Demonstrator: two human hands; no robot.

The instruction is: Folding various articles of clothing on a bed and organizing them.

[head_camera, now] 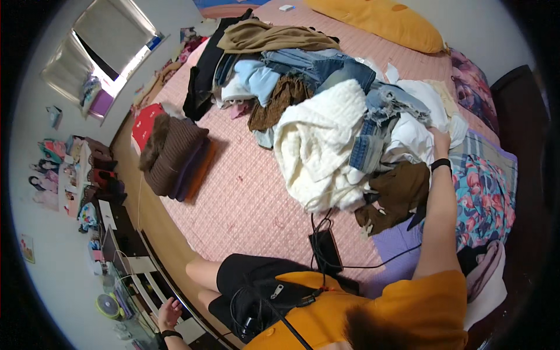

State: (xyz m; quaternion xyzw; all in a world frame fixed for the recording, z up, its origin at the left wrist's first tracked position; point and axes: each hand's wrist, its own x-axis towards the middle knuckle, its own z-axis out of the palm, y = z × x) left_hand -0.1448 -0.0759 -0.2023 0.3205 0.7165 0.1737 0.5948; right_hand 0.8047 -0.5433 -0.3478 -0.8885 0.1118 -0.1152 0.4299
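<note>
My right hand reaches into the right side of a clothes heap, its fingers closed on a white garment and partly hidden by the cloth. Below that lies a dark brown garment. To the left of it spreads a fluffy cream-white knit, with frayed blue denim beside it. My left hand hangs off to the lower left, away from the bed, fingers loosely apart and holding nothing visible.
A folded stack of knitwear stands on the pink bed cover. Jeans and tan trousers lie farther back. A black power bank or phone with cables rests near my lap. A yellow cushion sits at the far edge.
</note>
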